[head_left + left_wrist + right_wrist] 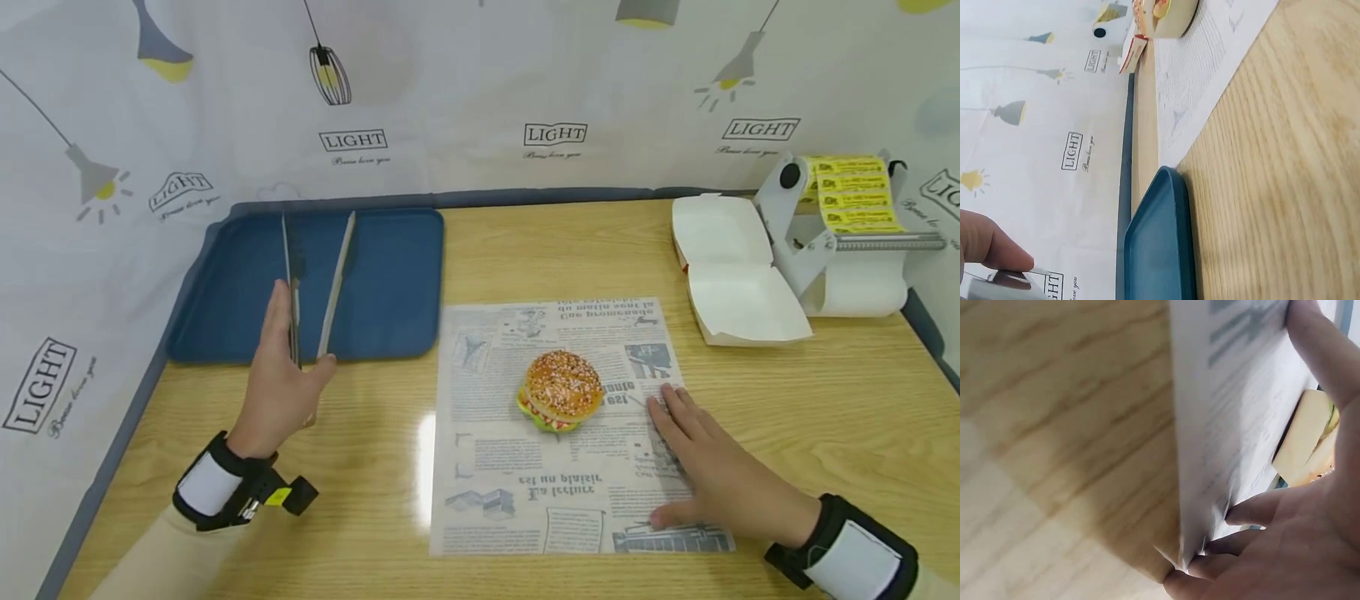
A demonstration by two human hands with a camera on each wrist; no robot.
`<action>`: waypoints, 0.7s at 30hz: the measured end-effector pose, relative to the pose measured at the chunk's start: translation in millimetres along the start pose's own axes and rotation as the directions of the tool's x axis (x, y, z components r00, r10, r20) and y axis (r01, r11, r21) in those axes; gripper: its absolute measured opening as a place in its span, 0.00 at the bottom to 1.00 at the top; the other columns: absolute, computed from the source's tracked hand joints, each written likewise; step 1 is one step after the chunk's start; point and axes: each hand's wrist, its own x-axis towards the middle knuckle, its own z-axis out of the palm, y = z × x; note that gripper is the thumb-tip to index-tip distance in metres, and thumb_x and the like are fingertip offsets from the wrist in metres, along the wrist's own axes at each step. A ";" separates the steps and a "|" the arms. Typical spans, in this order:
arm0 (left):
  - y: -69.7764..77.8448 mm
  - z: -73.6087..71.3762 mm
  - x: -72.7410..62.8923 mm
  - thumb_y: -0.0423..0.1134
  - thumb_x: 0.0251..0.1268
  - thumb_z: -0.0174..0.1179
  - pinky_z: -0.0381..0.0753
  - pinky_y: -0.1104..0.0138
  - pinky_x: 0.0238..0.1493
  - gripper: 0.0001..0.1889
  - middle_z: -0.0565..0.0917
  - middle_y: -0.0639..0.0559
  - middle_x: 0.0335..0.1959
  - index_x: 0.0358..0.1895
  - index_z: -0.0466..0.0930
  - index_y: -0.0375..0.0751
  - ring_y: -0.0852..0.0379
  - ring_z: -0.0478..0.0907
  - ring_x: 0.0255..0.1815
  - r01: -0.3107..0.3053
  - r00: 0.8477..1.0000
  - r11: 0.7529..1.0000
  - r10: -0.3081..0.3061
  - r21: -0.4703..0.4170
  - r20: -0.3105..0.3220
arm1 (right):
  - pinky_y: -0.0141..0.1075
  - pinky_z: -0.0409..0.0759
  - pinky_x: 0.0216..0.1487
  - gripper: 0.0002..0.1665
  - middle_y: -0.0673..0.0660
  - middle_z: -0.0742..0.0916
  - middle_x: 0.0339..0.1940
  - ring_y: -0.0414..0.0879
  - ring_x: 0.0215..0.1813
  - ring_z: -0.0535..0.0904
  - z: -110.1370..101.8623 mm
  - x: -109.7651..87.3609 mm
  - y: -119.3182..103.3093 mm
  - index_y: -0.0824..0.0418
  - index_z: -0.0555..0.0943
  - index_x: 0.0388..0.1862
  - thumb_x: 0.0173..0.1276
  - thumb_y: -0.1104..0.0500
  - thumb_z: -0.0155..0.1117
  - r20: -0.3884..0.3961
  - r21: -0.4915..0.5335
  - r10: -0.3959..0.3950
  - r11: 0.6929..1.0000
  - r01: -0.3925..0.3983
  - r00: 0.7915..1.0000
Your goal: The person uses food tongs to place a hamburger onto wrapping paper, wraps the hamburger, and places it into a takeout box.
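My left hand [281, 400] grips a pair of metal tongs [337, 287], fingers along one arm and thumb at the other. The arms of the tongs stand apart over the blue tray [390, 333]. In the left wrist view a shiny metal part of the tongs [1010, 284] shows under the thumb. My right hand [712, 467] rests on the right edge of a newsprint-patterned paper sheet [495, 450], its fingers stretched out. A hamburger [562, 387] with a sesame bun sits near the middle of the sheet, left of that hand.
At the back right an opened white takeaway box [738, 300] lies on the wooden table [555, 250]. Beside it stands a dispenser [806, 250] with a roll of yellow labels [858, 192]. A printed white curtain [480, 83] borders the table at the back and sides.
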 end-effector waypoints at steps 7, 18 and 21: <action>-3.0 -11.4 12.1 0.22 0.65 0.56 0.46 0.41 0.77 0.51 0.34 0.42 0.84 0.82 0.29 0.38 0.45 0.32 0.83 0.135 0.991 0.990 -0.135 0.041 -0.003 | 0.69 0.52 0.73 0.85 0.71 0.47 0.83 0.70 0.82 0.41 1.2 -1.4 2.1 0.68 0.50 0.83 0.37 0.21 0.73 -0.022 -0.033 -0.005 0.999 0.004 1.000; -69.4 -55.9 44.9 0.26 0.70 0.55 0.44 0.39 0.77 0.49 0.33 0.36 0.83 0.81 0.27 0.36 0.35 0.33 0.82 0.180 0.982 0.961 -0.186 0.211 0.013 | 0.68 0.53 0.73 0.84 0.69 0.48 0.84 0.69 0.82 0.42 2.2 -1.8 2.0 0.66 0.49 0.83 0.39 0.20 0.71 -0.026 -0.037 -0.007 0.999 0.006 1.000; -85.0 -67.7 50.6 0.29 0.71 0.54 0.65 0.41 0.69 0.48 0.34 0.35 0.83 0.81 0.26 0.36 0.33 0.40 0.81 0.212 0.975 0.941 -0.223 0.263 0.014 | 0.68 0.53 0.73 0.84 0.69 0.48 0.84 0.68 0.82 0.42 2.9 -1.9 2.4 0.66 0.50 0.83 0.39 0.21 0.71 -0.035 -0.042 -0.011 0.999 0.009 0.999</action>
